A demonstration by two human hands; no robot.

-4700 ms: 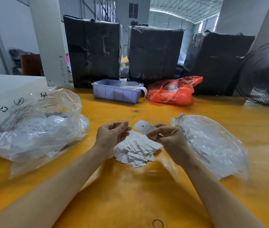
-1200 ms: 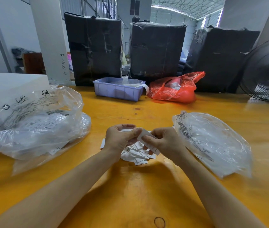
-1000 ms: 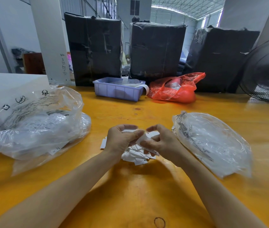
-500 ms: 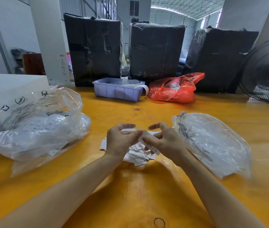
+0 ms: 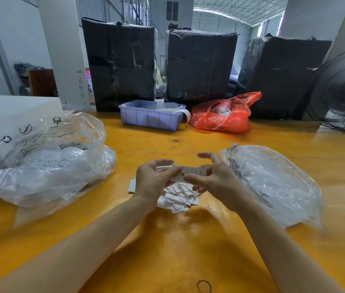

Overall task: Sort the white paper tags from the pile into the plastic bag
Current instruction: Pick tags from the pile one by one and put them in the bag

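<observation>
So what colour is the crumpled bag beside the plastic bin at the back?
Red-orange, translucent bag, right of the lavender bin; head view.

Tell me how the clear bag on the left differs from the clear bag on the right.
The left clear bag is bulging and crumpled, with printed sheets inside; the right clear bag lies flatter and looks nearly empty. The left one leans against a white box; the right one lies beside the right hand. Both are transparent with black print.

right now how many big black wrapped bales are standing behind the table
3: left bale behind the blue bin, middle bale beside it, right bale behind the red bag. More may be hidden behind them.
</observation>
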